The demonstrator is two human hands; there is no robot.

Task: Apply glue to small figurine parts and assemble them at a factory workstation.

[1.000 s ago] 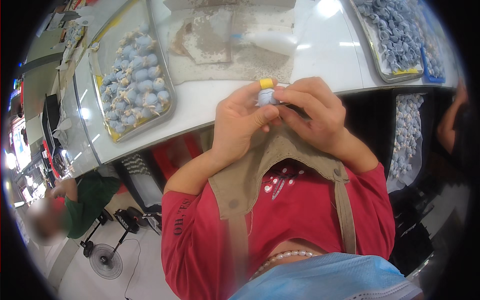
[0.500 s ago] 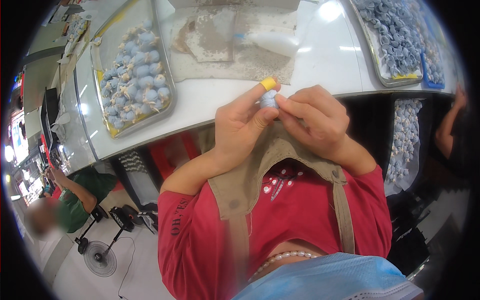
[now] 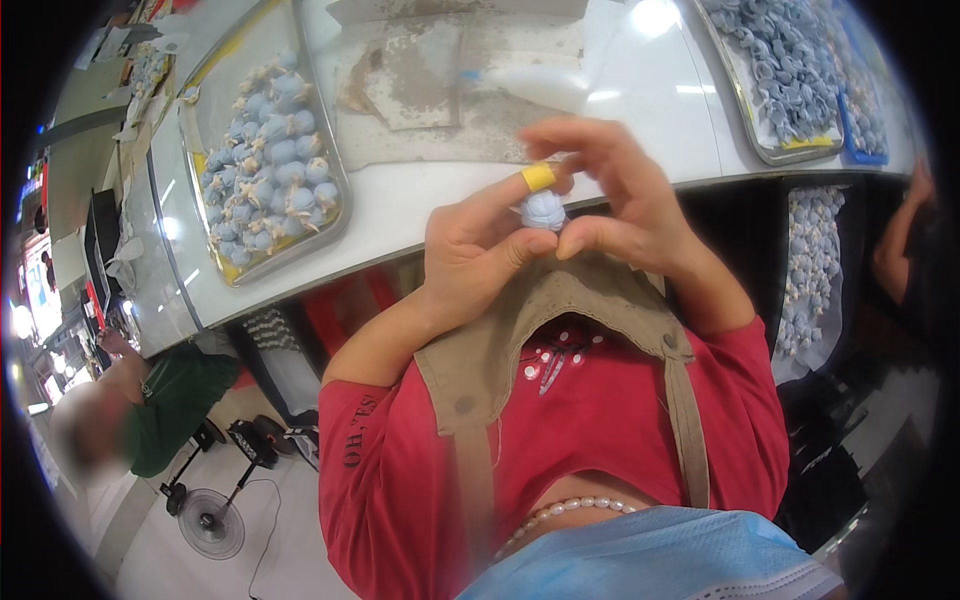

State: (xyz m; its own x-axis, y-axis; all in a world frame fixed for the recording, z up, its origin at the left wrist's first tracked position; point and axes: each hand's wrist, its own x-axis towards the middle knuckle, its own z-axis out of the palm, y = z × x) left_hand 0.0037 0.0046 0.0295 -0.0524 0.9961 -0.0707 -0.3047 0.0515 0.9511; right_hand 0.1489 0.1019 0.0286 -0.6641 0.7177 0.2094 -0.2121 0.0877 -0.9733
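Note:
Between the thumb and index finger of my left hand (image 3: pixel 475 242) is a small pale blue flower bud (image 3: pixel 544 211) with layered, overlapping petals. Yellow tape wraps that index fingertip. My right hand (image 3: pixel 625 200) arches around the bud's right side, its thumb tip at the bud's lower edge. The right fingers are raised, spread from the thumb and blurred by motion. Both hands are just in front of the near edge of the white table (image 3: pixel 385 205). The underside of the bud is hidden by my fingers.
At left stands a metal tray (image 3: pixel 338 200) of rounded blue buds with cream tails. Another tray (image 3: pixel 775 155) at far right holds curled blue petal pieces, beside a blue tray (image 3: pixel 868 150). A stained board (image 3: pixel 410 85) lies ahead. Co-workers sit at both sides.
My right fingers have opened from their pinch at the bud and lifted, leaving the thumb near it. The bud has turned and sits slightly lower, still in my left hand.

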